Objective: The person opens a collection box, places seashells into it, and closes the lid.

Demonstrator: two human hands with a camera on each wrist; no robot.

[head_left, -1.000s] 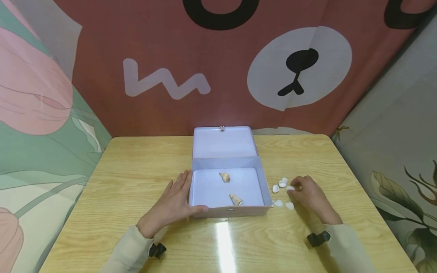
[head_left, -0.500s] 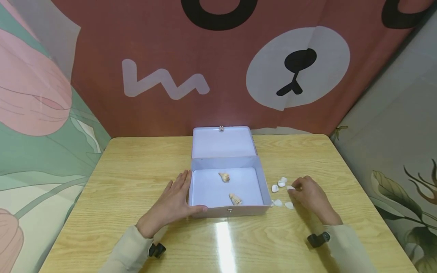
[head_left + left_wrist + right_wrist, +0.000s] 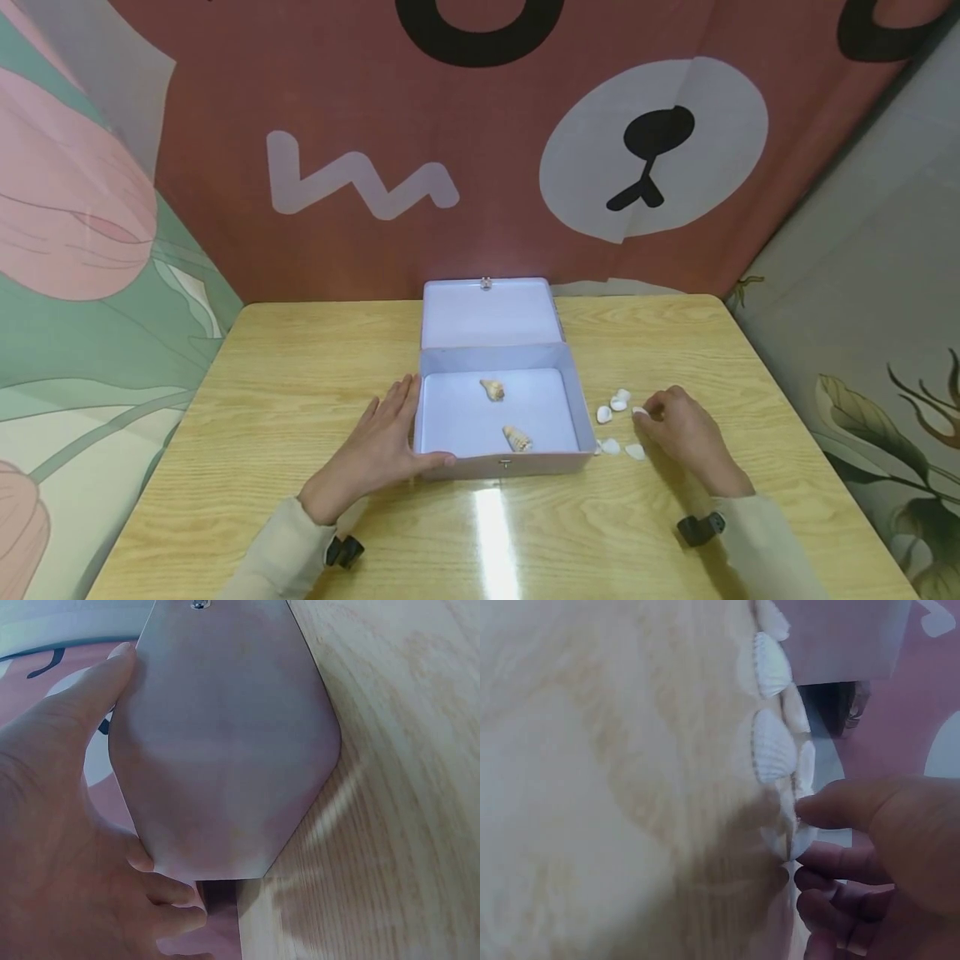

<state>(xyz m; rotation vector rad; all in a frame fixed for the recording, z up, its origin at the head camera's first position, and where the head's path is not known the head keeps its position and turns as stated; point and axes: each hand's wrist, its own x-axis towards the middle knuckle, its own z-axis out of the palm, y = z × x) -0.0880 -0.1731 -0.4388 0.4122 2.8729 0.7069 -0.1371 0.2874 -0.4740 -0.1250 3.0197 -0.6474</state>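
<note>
A tin box [image 3: 547,464] with a pale interior stands with its lid [image 3: 492,314] raised at the back. Inside it lie a small conch shell [image 3: 492,389] and a ribbed spiral shell [image 3: 517,438]. My left hand [image 3: 363,458] lies against the box's left side, fingers straight, thumb along the front wall. To the right of the box, my right hand [image 3: 686,437] pinches a white seashell [image 3: 802,844] between thumb and fingertips, low at the table. Several white seashells [image 3: 604,414] lie between the box and that hand, among them two ribbed ones [image 3: 773,746] in the right wrist view.
The wooden table [image 3: 315,342] carries the box near its middle. A reddish printed cloth [image 3: 352,250] hangs behind the table's back edge. Patterned cloths hang at left and right. Each wrist wears a small black camera [image 3: 701,528].
The white seashell in my right fingertips has shifted and tilted very slightly. My left hand and the box hold still.
</note>
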